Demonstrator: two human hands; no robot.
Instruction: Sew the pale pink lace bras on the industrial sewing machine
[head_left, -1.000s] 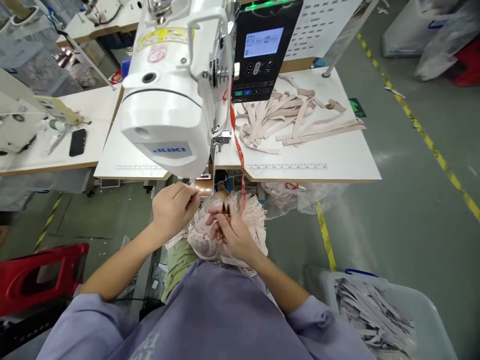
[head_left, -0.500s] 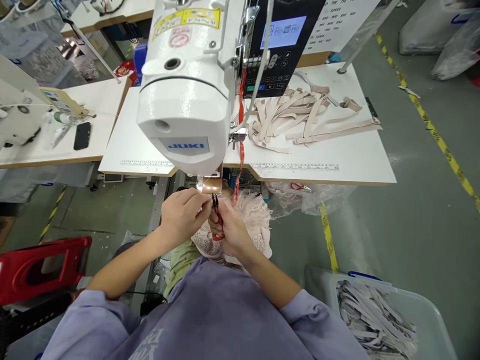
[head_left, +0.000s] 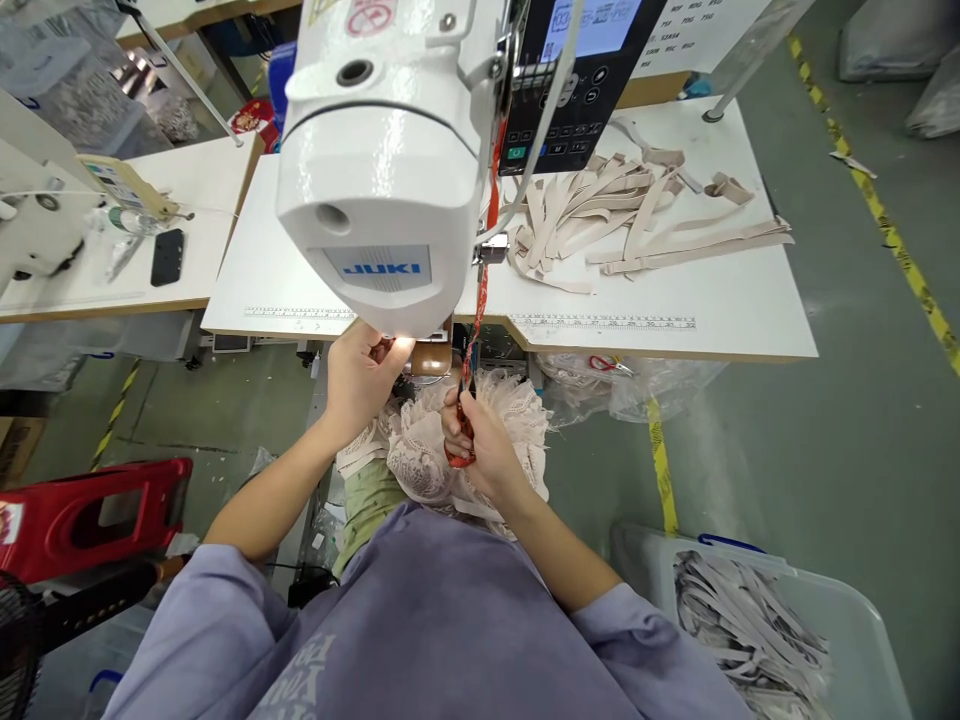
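Note:
Under the head of a white sewing machine (head_left: 371, 210), my left hand (head_left: 356, 385) has its thumb and fingers pinched together by the needle area. Whatever lies between those fingertips is hidden. My right hand (head_left: 487, 445) is closed around red-handled thread snips (head_left: 460, 440), their dark blades pointing up. A red patterned cord (head_left: 478, 318) hangs down to the blades. Pale pink lace bras (head_left: 420, 455) lie bunched on the lap, below and between both hands.
Beige fabric strips (head_left: 577, 215) lie on the white machine table (head_left: 645, 335), beside a control panel (head_left: 559, 125). A plastic bin (head_left: 862, 620) of grey strips stands at lower right. To the left are a red stool (head_left: 97, 515) and a fan (head_left: 22, 640).
My left hand has moved up and left, toward the needle area. My right hand has shifted slightly right and down with the snips, away from the left. More of the lace shows between them.

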